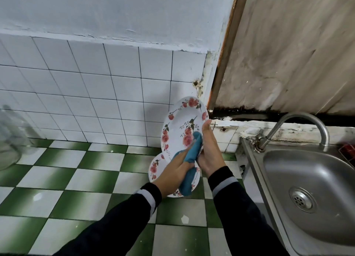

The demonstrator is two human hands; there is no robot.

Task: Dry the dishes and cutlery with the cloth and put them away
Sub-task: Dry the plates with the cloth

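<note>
Left hand [172, 172] grips one cloth [187, 185]; right hand [210, 152], upper plate [180, 119] of two.

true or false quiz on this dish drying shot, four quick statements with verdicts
1. The left hand presses a blue cloth against the raised plate. True.
2. The right hand rests in the sink. False: it holds the raised plate's edge.
3. A second plate lies on the checked counter under the hands. True.
4. Water runs from the tap. False: no stream shows.
</note>
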